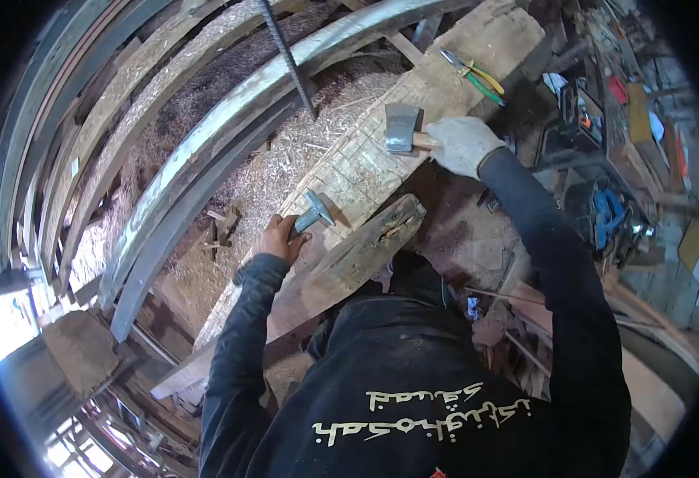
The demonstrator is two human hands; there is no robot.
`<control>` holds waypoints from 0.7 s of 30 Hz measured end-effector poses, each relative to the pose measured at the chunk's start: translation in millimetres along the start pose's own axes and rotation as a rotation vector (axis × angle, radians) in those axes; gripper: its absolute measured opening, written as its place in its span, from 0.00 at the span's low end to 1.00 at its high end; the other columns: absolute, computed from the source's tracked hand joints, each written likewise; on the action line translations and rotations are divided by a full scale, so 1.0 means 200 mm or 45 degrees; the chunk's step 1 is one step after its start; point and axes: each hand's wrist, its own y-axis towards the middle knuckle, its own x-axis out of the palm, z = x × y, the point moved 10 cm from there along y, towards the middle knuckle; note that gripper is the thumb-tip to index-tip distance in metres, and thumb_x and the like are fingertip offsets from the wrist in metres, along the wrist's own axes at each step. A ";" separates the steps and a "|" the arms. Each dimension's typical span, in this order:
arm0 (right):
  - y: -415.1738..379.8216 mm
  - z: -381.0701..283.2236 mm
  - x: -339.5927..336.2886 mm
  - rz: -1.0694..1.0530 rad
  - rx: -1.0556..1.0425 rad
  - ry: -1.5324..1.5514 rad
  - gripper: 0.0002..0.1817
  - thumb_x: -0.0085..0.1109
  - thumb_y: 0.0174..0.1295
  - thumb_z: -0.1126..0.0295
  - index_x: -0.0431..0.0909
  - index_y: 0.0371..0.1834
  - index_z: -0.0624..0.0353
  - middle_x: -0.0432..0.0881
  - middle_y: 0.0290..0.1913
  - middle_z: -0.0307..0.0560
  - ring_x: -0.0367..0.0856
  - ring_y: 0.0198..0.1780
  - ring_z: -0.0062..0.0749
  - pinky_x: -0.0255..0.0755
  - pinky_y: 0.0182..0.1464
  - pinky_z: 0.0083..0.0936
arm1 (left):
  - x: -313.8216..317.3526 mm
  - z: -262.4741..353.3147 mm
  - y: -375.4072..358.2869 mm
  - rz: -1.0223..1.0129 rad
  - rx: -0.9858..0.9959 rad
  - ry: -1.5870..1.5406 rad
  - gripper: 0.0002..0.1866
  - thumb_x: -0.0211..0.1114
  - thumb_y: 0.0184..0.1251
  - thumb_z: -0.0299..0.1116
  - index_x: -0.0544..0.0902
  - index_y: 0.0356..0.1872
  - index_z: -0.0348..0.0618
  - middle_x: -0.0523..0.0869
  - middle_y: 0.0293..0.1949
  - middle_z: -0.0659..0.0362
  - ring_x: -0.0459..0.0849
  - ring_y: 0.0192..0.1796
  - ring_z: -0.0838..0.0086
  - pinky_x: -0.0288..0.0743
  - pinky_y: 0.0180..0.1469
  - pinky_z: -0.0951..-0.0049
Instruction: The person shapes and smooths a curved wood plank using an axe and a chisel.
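In the head view, my right hand (467,146), in a pale work glove, is closed round the short wooden handle of a hatchet (403,127). The hatchet's broad grey head rests on or just over a thick wooden beam (365,175). Lower on the beam, my bare left hand (282,238) has its fingers wrapped about a blue-grey hammer (312,213); its handle is mostly hidden. Dark lines run across the beam's face near both tools. Pliers (477,77) with yellow and green handles lie at the beam's far end.
Long curved timbers (190,151) stand to the left, with wood shavings (294,147) heaped between them and the beam. A dark metal rod (290,60) juts down there. A thick plank (365,243) lies alongside the beam, nearest my body. Tools and a blue object (607,215) clutter the right.
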 end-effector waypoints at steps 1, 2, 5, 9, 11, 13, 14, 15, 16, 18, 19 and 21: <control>0.00 0.08 0.02 0.033 0.063 -0.042 0.15 0.64 0.72 0.59 0.82 0.55 0.54 0.86 0.47 0.52 0.87 0.54 0.53 0.82 0.56 0.50 | 0.03 -0.03 0.00 0.009 -0.025 -0.007 0.24 0.82 0.64 0.47 0.89 0.59 0.53 0.84 0.41 0.52 0.88 0.40 0.49 0.82 0.43 0.52; -0.02 0.11 0.05 0.098 0.053 -0.096 0.16 0.66 0.71 0.59 0.83 0.56 0.53 0.86 0.47 0.51 0.87 0.54 0.54 0.82 0.55 0.49 | 0.04 -0.05 -0.01 0.060 -0.019 0.043 0.24 0.82 0.64 0.45 0.89 0.60 0.54 0.84 0.41 0.53 0.88 0.44 0.51 0.82 0.46 0.52; -0.02 0.12 0.07 0.143 0.085 -0.146 0.19 0.70 0.69 0.59 0.83 0.60 0.51 0.86 0.49 0.49 0.86 0.55 0.53 0.81 0.57 0.49 | 0.04 -0.04 -0.05 0.173 -0.065 0.156 0.24 0.81 0.62 0.42 0.89 0.61 0.60 0.85 0.43 0.56 0.87 0.52 0.54 0.81 0.54 0.52; -0.13 -0.09 -0.08 0.305 0.035 -0.095 0.30 0.74 0.65 0.55 0.79 0.68 0.51 0.83 0.57 0.47 0.82 0.63 0.49 0.74 0.67 0.48 | -0.05 0.02 -0.16 0.420 -0.104 0.094 0.24 0.79 0.65 0.41 0.88 0.62 0.53 0.89 0.50 0.51 0.87 0.55 0.53 0.78 0.59 0.52; -0.24 -0.32 -0.07 0.257 -0.101 0.214 0.37 0.76 0.62 0.52 0.76 0.73 0.52 0.80 0.63 0.47 0.76 0.71 0.46 0.68 0.73 0.47 | -0.18 0.14 -0.31 0.551 -0.070 -0.113 0.24 0.76 0.68 0.40 0.87 0.63 0.44 0.90 0.52 0.48 0.87 0.56 0.50 0.78 0.61 0.51; -0.32 -0.56 0.02 0.202 -0.335 0.225 0.42 0.81 0.53 0.56 0.77 0.72 0.53 0.80 0.67 0.49 0.74 0.73 0.50 0.68 0.73 0.48 | -0.19 0.31 -0.49 0.531 0.042 -0.126 0.26 0.75 0.69 0.44 0.86 0.64 0.41 0.90 0.56 0.46 0.86 0.59 0.46 0.77 0.64 0.51; -0.31 -0.59 0.08 0.206 -0.342 0.239 0.42 0.81 0.53 0.56 0.77 0.72 0.53 0.80 0.67 0.49 0.74 0.73 0.50 0.68 0.73 0.48 | -0.16 0.38 -0.57 0.503 0.010 -0.119 0.28 0.76 0.69 0.44 0.85 0.65 0.40 0.88 0.60 0.45 0.84 0.63 0.46 0.75 0.67 0.49; -0.31 -0.63 0.16 0.186 -0.396 0.276 0.45 0.83 0.49 0.56 0.76 0.73 0.54 0.79 0.67 0.49 0.73 0.73 0.49 0.68 0.73 0.49 | -0.13 0.45 -0.65 0.476 -0.023 -0.111 0.30 0.77 0.69 0.45 0.84 0.67 0.39 0.86 0.63 0.44 0.82 0.67 0.46 0.73 0.70 0.48; -0.30 -0.68 0.21 0.165 -0.458 0.311 0.48 0.84 0.46 0.56 0.76 0.74 0.55 0.78 0.67 0.48 0.73 0.73 0.49 0.68 0.73 0.50 | -0.07 0.48 -0.75 0.478 -0.035 -0.097 0.30 0.77 0.69 0.45 0.84 0.67 0.39 0.86 0.63 0.44 0.82 0.67 0.46 0.73 0.70 0.48; -0.23 -0.72 0.26 0.114 -0.489 0.247 0.48 0.83 0.47 0.56 0.74 0.75 0.56 0.78 0.65 0.48 0.74 0.70 0.48 0.70 0.71 0.48 | -0.06 0.40 -0.99 0.858 -0.370 -0.031 0.42 0.81 0.64 0.49 0.76 0.76 0.40 0.75 0.75 0.39 0.72 0.78 0.43 0.65 0.78 0.46; -0.21 -0.74 0.32 0.060 -0.503 0.172 0.48 0.82 0.49 0.56 0.72 0.76 0.57 0.78 0.64 0.48 0.74 0.68 0.47 0.71 0.69 0.47 | -0.03 0.39 -1.04 0.857 -0.390 -0.014 0.42 0.81 0.64 0.49 0.76 0.76 0.40 0.75 0.75 0.39 0.72 0.78 0.43 0.65 0.78 0.46; -0.22 -0.75 0.34 0.230 -0.554 0.207 0.49 0.83 0.43 0.58 0.74 0.73 0.59 0.78 0.60 0.49 0.76 0.63 0.46 0.71 0.67 0.47 | -0.02 0.33 -1.19 0.974 -0.666 0.051 0.57 0.86 0.56 0.53 0.66 0.83 0.42 0.66 0.83 0.38 0.64 0.84 0.43 0.57 0.84 0.46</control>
